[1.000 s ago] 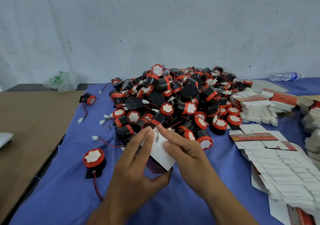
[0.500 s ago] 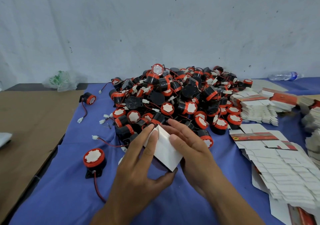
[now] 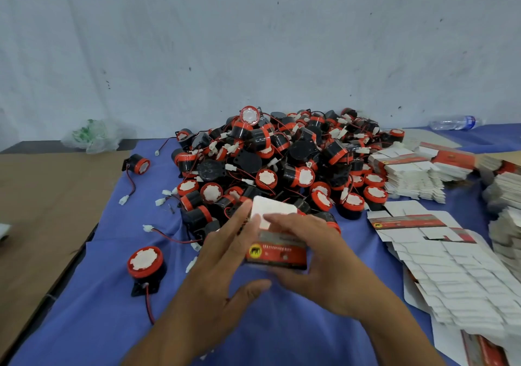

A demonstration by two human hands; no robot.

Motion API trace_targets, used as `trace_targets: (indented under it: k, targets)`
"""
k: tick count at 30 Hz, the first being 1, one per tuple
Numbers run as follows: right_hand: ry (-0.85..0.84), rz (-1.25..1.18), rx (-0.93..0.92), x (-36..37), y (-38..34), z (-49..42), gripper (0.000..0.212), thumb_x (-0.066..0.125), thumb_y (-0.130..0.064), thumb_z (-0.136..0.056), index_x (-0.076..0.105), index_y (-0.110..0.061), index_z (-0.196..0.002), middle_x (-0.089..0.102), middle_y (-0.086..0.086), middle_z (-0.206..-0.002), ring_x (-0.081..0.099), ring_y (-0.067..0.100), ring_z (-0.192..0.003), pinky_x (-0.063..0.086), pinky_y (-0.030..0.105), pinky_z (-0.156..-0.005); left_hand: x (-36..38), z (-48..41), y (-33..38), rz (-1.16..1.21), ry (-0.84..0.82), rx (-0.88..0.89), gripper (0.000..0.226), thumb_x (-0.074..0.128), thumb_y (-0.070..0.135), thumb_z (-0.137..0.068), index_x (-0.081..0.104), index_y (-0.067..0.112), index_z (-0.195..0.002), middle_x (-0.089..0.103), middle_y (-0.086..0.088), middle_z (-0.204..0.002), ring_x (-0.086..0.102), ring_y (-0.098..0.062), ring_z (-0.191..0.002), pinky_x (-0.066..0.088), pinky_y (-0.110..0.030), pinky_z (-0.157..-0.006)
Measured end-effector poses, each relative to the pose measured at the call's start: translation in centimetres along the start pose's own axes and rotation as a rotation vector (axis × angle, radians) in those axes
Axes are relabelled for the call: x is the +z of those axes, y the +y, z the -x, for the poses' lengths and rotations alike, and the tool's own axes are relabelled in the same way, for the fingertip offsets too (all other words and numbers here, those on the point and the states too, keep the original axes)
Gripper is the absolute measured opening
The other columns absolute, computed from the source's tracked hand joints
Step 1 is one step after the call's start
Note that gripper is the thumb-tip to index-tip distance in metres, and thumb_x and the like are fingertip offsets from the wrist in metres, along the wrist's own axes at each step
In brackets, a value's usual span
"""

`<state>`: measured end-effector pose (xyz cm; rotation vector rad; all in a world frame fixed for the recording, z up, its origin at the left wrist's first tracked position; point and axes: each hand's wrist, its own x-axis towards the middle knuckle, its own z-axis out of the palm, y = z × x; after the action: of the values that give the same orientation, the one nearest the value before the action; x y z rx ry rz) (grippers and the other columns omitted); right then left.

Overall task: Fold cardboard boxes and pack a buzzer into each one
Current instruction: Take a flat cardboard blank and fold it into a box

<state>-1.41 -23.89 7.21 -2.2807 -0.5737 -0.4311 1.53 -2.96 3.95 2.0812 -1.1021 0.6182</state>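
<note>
Turned red-side up, box point(image 3: 277, 251) fills right hand point(image 3: 318, 258) grip, left hand point(image 3: 222, 275) flat alongside.

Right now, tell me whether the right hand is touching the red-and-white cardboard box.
Touching. Head view: right hand pinches the red-and-white cardboard box, fingers over its top, thumb beneath.

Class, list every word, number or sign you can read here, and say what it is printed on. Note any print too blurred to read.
No text is readable.
Small red and white cardboard box in the right hand: yellow round emblem with a dark animal figure; white print beside it, blurred.
Flat red and white cardboard blank on the blue cloth: same emblem, print blurred.
Clear plastic bottle: blue label, too small.
</note>
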Motion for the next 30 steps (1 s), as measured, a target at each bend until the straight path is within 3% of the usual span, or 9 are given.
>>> trace_targets:
  k: [4, 8, 12, 16, 20, 22, 25, 27, 30]
  targets:
    - [-0.119, 0.252, -0.106, 1.1, 0.3, -0.2, 0.070, 0.075, -0.044, -0.083, 0.042, -0.029, -0.143, 0.059, -0.016, -0.121, 0.044, 0.000, -0.113, 0.007, 0.016, -0.114, -0.2, 0.3, -1.3, -0.273, -0.060, 0.059, 0.076, 0.062, 0.049, -0.089, 0.027, 0.023, -0.152, 0.046, 0.009, -0.135, 0.043, -0.013, -0.116, 0.040, -0.028, -0.099]
    - [-0.091, 0.475, -0.065, 1.0, 0.6, -0.2, 0.052, 0.072, -0.055, -0.081, 0.060, -0.023, -0.120, 0.058, -0.009, -0.118, 0.048, 0.013, -0.108, 0.033, 0.025, -0.104, 0.3, 0.0, -1.0, -0.537, 0.015, 0.056, 0.045, 0.057, 0.042, -0.085, 0.068, 0.006, -0.110, 0.067, -0.010, -0.116, 0.046, -0.028, -0.120, 0.035, -0.042, -0.101]
    - [-0.048, 0.517, 0.073, 1.9, 0.0, -0.5, 0.046, 0.071, -0.058, -0.080, 0.057, -0.019, -0.102, 0.054, -0.005, -0.114, 0.048, 0.016, -0.100, 0.042, 0.028, -0.085, 0.3, -0.5, -0.7, -0.644, -0.047, -0.026, 0.042, 0.087, 0.031, -0.070, 0.070, 0.004, -0.098, 0.063, -0.018, -0.128, 0.050, -0.039, -0.129, 0.037, -0.048, -0.106]
    - [-0.142, 0.498, 0.261, 2.7, 0.2, -0.6, 0.045, 0.068, -0.055, -0.084, 0.050, -0.021, -0.106, 0.045, -0.006, -0.110, 0.036, 0.010, -0.090, 0.036, 0.026, -0.074, 0.5, -0.5, -0.6, -0.525, -0.125, -0.196, 0.060, 0.097, 0.024, -0.051, 0.070, 0.005, -0.101, 0.070, -0.011, -0.101, 0.070, -0.033, -0.085, 0.059, -0.039, -0.070]
    - [-0.254, 0.546, 0.265, 2.4, 0.5, -0.5, 0.048, 0.073, -0.056, -0.079, 0.052, -0.021, -0.104, 0.036, -0.009, -0.103, 0.029, 0.009, -0.088, 0.038, 0.029, -0.074, 1.6, 0.3, -0.5, -0.305, -0.245, -0.421, 0.046, 0.071, 0.042, -0.084, 0.044, 0.026, -0.117, 0.043, 0.008, -0.122, 0.052, -0.012, -0.101, 0.046, -0.021, -0.078]
    - [-0.301, 0.558, 0.217, 2.2, 0.6, -0.4, 0.041, 0.074, -0.052, -0.080, 0.056, -0.021, -0.100, 0.041, -0.008, -0.109, 0.029, 0.010, -0.093, 0.042, 0.030, -0.077, 1.5, 0.6, -0.4, -0.181, -0.196, -0.529, 0.042, 0.068, 0.056, -0.080, 0.042, 0.031, -0.101, 0.043, 0.019, -0.110, 0.050, -0.007, -0.089, 0.042, -0.016, -0.071]
    - [-0.386, 0.379, 0.200, 1.3, 1.2, 0.2, 0.033, 0.075, -0.052, -0.079, 0.065, -0.023, -0.091, 0.049, -0.012, -0.107, 0.038, 0.011, -0.097, 0.044, 0.028, -0.081, 0.8, 0.7, -0.2, -0.055, -0.146, -0.639, 0.034, 0.076, 0.051, -0.076, 0.049, 0.033, -0.082, 0.047, 0.032, -0.096, 0.056, -0.007, -0.076, 0.045, -0.021, -0.066]
    - [-0.225, 0.068, 0.250, 0.6, 2.0, 0.4, 0.032, 0.069, -0.058, -0.083, 0.066, -0.026, -0.083, 0.056, -0.014, -0.091, 0.049, 0.005, -0.084, 0.045, 0.023, -0.070, 0.5, 1.0, -0.5, -0.068, -0.208, -0.628, 0.031, 0.077, 0.045, -0.078, 0.048, 0.035, -0.084, 0.048, 0.032, -0.101, 0.054, -0.005, -0.074, 0.042, -0.017, -0.064]
    - [0.381, 0.056, 0.382, -0.3, 5.0, 0.5, 0.025, 0.058, -0.050, -0.090, 0.064, -0.027, -0.084, 0.059, -0.010, -0.086, 0.055, 0.007, -0.082, 0.045, 0.025, -0.070, 0.3, 1.0, -1.0, -0.046, -0.264, -0.553, 0.034, 0.075, 0.042, -0.082, 0.045, 0.044, -0.099, 0.041, 0.036, -0.121, 0.053, 0.000, -0.097, 0.039, -0.011, -0.076]
